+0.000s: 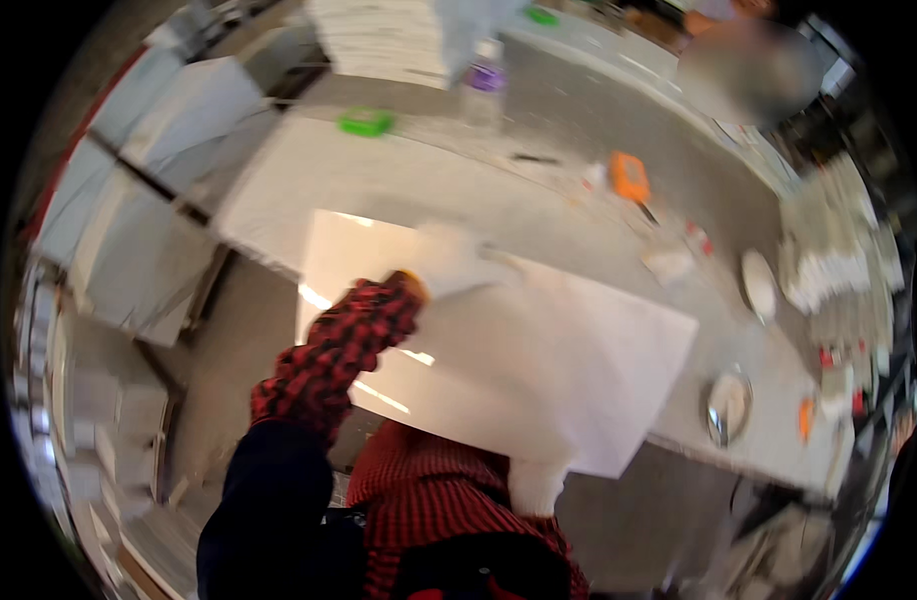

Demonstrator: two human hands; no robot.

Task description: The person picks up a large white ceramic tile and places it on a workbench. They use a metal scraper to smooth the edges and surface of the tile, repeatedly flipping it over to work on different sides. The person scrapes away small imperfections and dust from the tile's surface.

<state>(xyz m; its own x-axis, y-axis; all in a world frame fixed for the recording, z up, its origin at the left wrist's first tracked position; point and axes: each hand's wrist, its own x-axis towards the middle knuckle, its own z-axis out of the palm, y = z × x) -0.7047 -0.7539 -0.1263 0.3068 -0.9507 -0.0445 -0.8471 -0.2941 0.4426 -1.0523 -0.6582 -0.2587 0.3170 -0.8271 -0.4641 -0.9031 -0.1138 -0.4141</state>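
Step in hand looks like positioning or wiping the glossy panel (539,350); can't tell which. It lies on the worktable (279,195), overhanging the near edge. Left hand (454,258) is over its far-left part, blurred: finger spread and any hold unclear. Right hand (539,485) is at the near edge, grip unreadable. Next move calls for supporting the overhang. Room is far-side; right corner sits near the metal bowl (729,405).

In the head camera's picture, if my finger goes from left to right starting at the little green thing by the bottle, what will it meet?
Green thing, left hand, right hand, orange thing, shiny bowl, white stack.
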